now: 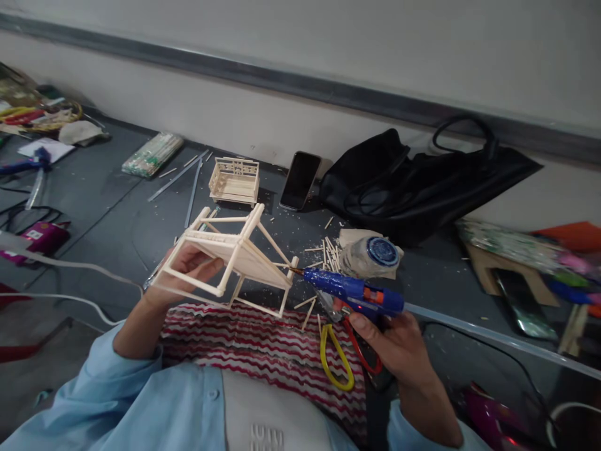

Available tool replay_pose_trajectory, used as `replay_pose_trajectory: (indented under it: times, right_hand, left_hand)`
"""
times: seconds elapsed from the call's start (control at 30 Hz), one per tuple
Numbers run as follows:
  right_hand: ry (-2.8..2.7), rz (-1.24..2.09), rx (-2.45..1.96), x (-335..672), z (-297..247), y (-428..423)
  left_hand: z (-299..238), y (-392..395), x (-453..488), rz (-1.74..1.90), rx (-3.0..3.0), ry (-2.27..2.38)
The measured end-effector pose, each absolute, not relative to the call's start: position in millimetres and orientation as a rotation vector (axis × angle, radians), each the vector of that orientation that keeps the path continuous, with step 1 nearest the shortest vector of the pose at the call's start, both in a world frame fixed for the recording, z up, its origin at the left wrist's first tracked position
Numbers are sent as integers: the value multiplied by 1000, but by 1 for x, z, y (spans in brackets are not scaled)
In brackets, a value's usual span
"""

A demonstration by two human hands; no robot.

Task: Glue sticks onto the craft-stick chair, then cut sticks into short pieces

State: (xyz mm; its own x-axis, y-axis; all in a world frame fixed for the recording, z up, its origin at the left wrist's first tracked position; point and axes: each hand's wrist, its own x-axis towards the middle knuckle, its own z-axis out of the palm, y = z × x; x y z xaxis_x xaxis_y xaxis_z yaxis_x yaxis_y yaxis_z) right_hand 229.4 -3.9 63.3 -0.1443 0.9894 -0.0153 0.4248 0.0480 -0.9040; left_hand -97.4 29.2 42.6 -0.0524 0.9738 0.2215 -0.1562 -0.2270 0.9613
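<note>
My left hand is closed around the near end of the frame, fingers reaching in under its flat panel, and I hold it tilted at the front edge of the tabletop, above the striped cloth on my lap. My right hand is wrapped around the grip of the blue glue gun, whose small red light is lit. Its nozzle points left at the frame's right end, close to a joint there; I cannot tell whether the tip touches the wood. Loose sticks are scattered just behind the gun, beside a jar with a blue lid. The scissors lie below the gun, their yellow and red handles over the cloth. Beyond the frame a small wooden bench stands upright, with two narrow strips on its left and a phone on its right. A black bag slumps next to the phone, near the wall.
</note>
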Motion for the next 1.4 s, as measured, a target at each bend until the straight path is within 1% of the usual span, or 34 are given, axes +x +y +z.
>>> replay_pose_trajectory:
  times: [0.23, 0.47, 0.7, 0.83, 1.03, 1.2, 1.4]
  right_hand:
    - [-1745, 860, -1459, 230, 63, -5]
    - [-1602, 993, -1452, 234, 65, -7]
    - [-1416, 1106, -1371, 234, 55, -11]
    - [-1458, 1057, -1392, 230, 55, -11]
    - [-1685, 837, -1413, 223, 62, -7]
    - [-1728, 808, -1416, 221, 65, -7]
    - [-1691, 848, -1412, 222, 65, -10]
  left_hand:
    - [41, 27, -100, 1428, 1234, 1024]
    - [35, 26, -109, 1464, 1287, 976]
    - [32, 26, -111, 1496, 1326, 955]
    - [36, 26, -107, 1486, 1329, 963]
    - [34, 27, -108, 1459, 1337, 929]
    - [33, 27, -107, 1472, 1350, 956]
    - [31, 27, -108, 1490, 1313, 1031]
